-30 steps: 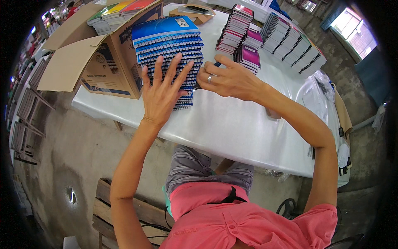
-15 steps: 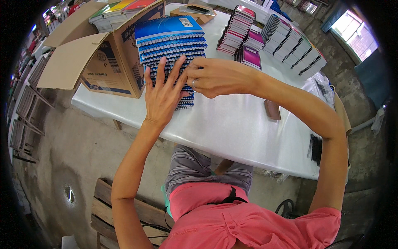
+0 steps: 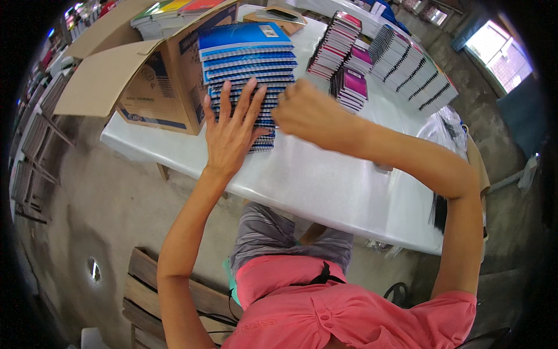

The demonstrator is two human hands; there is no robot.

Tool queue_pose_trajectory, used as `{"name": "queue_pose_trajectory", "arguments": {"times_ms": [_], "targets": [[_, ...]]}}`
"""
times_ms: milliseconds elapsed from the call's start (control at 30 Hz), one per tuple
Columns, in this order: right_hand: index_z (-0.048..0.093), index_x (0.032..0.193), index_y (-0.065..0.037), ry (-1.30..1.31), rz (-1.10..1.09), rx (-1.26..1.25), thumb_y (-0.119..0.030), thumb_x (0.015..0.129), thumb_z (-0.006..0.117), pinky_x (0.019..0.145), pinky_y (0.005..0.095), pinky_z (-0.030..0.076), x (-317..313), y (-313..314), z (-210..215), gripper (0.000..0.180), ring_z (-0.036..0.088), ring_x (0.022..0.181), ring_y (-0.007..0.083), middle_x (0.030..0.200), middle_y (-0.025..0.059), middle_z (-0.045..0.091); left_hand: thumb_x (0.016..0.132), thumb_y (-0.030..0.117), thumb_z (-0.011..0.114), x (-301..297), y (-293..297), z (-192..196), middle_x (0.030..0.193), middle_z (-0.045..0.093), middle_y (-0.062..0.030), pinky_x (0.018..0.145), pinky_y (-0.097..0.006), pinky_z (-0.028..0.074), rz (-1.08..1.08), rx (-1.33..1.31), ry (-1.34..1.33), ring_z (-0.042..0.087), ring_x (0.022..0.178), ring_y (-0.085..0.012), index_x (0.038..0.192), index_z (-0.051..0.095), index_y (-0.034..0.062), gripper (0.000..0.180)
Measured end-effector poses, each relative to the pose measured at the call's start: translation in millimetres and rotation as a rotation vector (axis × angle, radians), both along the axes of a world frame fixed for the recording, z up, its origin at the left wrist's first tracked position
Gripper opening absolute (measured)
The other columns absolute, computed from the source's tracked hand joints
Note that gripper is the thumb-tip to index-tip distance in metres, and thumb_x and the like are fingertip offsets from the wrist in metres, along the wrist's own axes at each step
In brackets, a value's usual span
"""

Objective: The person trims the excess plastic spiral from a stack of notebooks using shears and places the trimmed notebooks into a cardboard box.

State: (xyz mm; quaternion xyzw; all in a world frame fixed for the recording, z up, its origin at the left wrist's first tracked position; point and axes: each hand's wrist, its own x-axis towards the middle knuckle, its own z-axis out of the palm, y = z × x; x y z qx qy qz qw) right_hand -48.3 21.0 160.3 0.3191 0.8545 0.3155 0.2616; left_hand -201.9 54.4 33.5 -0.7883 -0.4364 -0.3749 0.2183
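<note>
A tall stack of blue spiral-bound notebooks (image 3: 247, 39) stands on the white table, its coil edges toward me. My left hand (image 3: 228, 131) lies against those coils with its fingers spread and straight. Beside the stack's right edge is my right hand (image 3: 311, 115), its fingers curled together and a little blurred. Whatever those fingers pinch, if anything, is hidden from this view.
An open cardboard box (image 3: 168, 87) with notebooks in it adjoins the stack on the left. Pink-covered notebooks (image 3: 351, 84) and a row of spiral-bound notebooks (image 3: 410, 70) stand at the far right. The white table's (image 3: 325, 198) front edge curves before my lap.
My right hand has shifted slightly right, away from the left fingers, and turned. The left hand stays against the coils. The whole view has moved a little.
</note>
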Motion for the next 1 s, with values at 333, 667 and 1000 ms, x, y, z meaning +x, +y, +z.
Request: {"name": "queue_pose_trajectory", "arguments": {"times_ms": [333,667,1000], "targets": [[0.051,0.100,-0.020,0.109,0.596,0.243,-0.021,0.072,0.070,0.099,0.0361,0.036,51,18,-18,0.034,0.047,0.110,0.0134,0.101,-0.0038,0.052,0.064,0.045,0.077,-2,0,-7,0.150,0.032,-0.0024,0.110,-0.054,0.015,-0.010,-0.017,-0.040,0.024,0.137,-0.0339,0.143,0.038,0.0231,0.090],[0.049,0.098,-0.019,0.152,0.601,0.290,-0.019,0.079,0.064,0.099,0.0355,0.036,58,22,-28,0.024,0.048,0.109,0.0129,0.102,-0.0035,0.054,0.060,0.039,0.079,3,-3,-7,0.150,0.032,0.0010,0.110,-0.055,0.015,-0.047,-0.057,-0.109,0.024,0.139,-0.0314,0.143,0.037,0.0281,0.094],[0.049,0.101,-0.019,0.174,0.558,0.317,-0.018,0.077,0.066,0.098,0.0362,0.037,63,17,-29,0.029,0.048,0.112,0.0148,0.105,-0.0016,0.055,0.067,0.045,0.074,1,-2,-5,0.151,0.030,-0.0048,0.109,-0.056,0.015,-0.019,-0.039,-0.050,0.023,0.137,-0.0349,0.142,0.040,0.0232,0.086]]}}
